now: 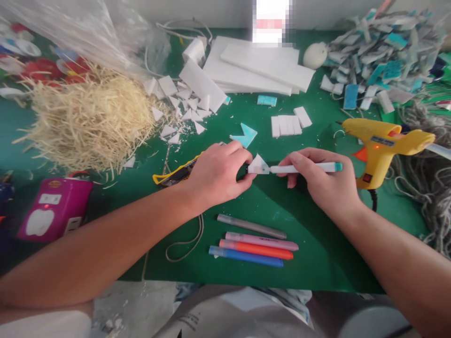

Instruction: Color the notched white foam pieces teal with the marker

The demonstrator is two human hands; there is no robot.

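My left hand (218, 173) pinches a small white foam triangle (258, 165) just above the green table (317, 253). My right hand (322, 183) is closed round a white marker with a teal end (310, 167), its tip touching the triangle's right edge. A teal-coloured foam piece (245, 135) lies just behind the hands. A yellow utility knife (172, 175) lies partly hidden behind my left hand.
Several markers (255, 244) lie in front of the hands. A yellow glue gun (382, 143) stands at the right. Straw pile (88, 117) at left, white foam sheets (260, 65) and cut triangles (183, 108) behind, a scrap heap (384, 51) far right, a pink device (54, 209) near left.
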